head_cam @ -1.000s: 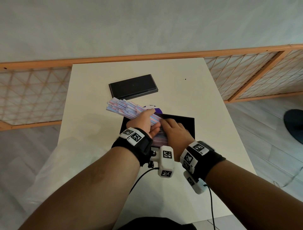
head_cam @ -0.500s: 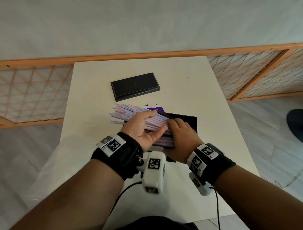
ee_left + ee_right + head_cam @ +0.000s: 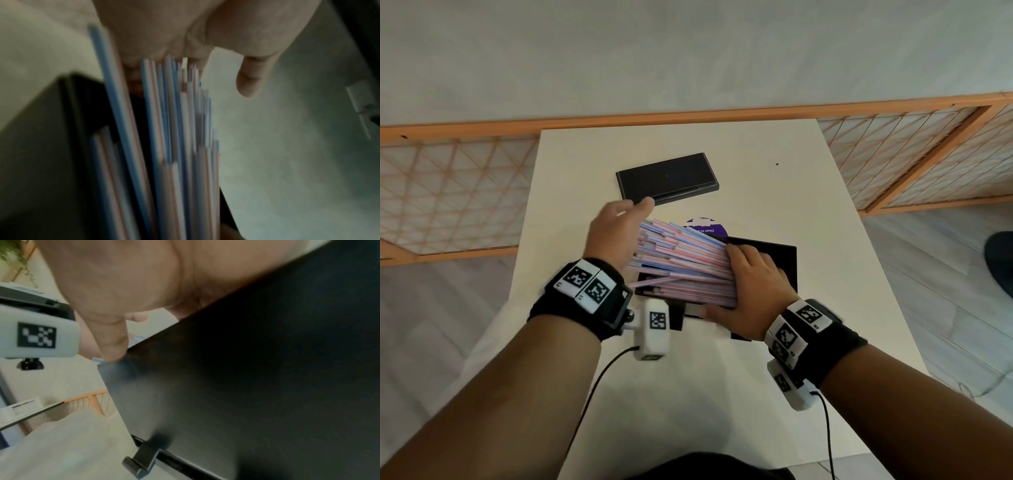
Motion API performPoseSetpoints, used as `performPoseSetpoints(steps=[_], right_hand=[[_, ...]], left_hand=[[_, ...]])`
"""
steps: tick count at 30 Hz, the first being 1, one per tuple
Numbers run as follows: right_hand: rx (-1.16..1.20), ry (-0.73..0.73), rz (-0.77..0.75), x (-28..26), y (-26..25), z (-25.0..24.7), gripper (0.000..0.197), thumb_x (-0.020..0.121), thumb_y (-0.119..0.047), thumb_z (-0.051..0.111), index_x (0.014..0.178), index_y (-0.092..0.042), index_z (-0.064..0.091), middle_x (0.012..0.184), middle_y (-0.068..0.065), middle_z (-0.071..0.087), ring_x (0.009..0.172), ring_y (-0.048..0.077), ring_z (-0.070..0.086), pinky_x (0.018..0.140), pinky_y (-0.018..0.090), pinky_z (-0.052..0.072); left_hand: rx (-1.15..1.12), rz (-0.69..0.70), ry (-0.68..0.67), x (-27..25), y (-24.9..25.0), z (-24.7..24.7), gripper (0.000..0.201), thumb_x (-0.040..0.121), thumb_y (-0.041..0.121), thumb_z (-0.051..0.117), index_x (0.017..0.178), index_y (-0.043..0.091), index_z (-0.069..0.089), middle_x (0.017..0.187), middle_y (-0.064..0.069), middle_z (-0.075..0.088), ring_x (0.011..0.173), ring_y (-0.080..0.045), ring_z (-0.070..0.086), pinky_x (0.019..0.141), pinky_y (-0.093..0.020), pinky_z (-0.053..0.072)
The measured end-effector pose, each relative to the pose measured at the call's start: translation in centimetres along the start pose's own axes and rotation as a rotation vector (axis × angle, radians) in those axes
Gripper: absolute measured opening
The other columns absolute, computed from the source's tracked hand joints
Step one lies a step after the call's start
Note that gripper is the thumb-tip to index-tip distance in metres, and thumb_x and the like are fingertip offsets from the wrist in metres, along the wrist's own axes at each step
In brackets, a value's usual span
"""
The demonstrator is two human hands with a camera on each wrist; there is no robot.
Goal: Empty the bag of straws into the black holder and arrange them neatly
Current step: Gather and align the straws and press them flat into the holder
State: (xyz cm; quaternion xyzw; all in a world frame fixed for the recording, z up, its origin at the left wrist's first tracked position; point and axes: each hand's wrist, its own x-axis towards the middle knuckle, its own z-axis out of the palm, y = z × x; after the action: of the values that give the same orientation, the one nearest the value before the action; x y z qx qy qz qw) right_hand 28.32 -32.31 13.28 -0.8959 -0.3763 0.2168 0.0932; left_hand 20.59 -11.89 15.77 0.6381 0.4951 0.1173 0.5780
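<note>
A white rectangular table (image 3: 774, 192) stands before an orange-framed lattice screen (image 3: 448, 192). The left hand (image 3: 616, 236) is spread, fingers nearly straight, palm against the loose ends of the pink-and-blue striped straws (image 3: 681, 263) — gripping nothing. The right hand (image 3: 753, 291) lies flat over their other ends, thumb along the black box-shaped holder (image 3: 786, 263) where the bundle rests. A flat black lid (image 3: 667, 178) lies at twelve o'clock.
</note>
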Motion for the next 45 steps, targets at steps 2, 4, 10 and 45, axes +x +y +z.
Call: performPoseSetpoints(steps=[2,4,10,45], right_hand=[[0.02,0.003,-0.006,0.2,-0.6,0.4,0.101,0.069,-0.082,0.048,0.147,-0.024,0.021,0.144,-0.001,0.036,0.131,0.027,0.037,0.109,0.052,0.035],[0.038,0.012,-0.023,0.3,-1.1,0.9,0.087,0.076,-0.079,0.042,0.144,-0.026,0.026,0.14,0.0,0.038,0.131,0.028,0.038,0.109,0.052,0.034],[0.013,0.051,-0.017,0.9,-1.9,1.3,0.066,0.083,-0.069,0.046,0.133,-0.026,0.037,0.13,-0.002,0.045,0.12,0.025,0.045,0.105,0.05,0.036],[-0.18,-0.079,0.052,0.7,-2.2,0.4,0.094,0.066,-0.096,0.027,0.124,-0.024,0.046,0.124,0.001,0.055,0.117,0.028,0.052,0.105,0.053,0.038]], left_hand=[[0.014,-0.002,-0.009,0.2,-0.7,1.2,0.038,0.07,0.059,0.071,0.09,0.027,0.071,0.094,0.002,0.075,0.09,-0.022,0.072,0.09,-0.045,0.057],[0.2,0.091,0.075,-0.5,-1.1,1.9,0.031,0.078,0.052,0.069,0.082,0.021,0.069,0.085,0.005,0.072,0.085,-0.02,0.069,0.081,-0.033,0.054],[0.383,0.271,0.105,-2.6,-1.1,2.5,0.031,0.093,0.048,0.058,0.092,0.017,0.064,0.086,0.007,0.065,0.079,-0.015,0.06,0.073,-0.026,0.041],[-0.007,0.061,-0.208,-2.3,-4.6,1.8,0.13,0.049,0.108,0.023,0.151,0.027,0.028,0.14,-0.006,0.055,0.122,-0.026,0.059,0.107,-0.053,0.044]])
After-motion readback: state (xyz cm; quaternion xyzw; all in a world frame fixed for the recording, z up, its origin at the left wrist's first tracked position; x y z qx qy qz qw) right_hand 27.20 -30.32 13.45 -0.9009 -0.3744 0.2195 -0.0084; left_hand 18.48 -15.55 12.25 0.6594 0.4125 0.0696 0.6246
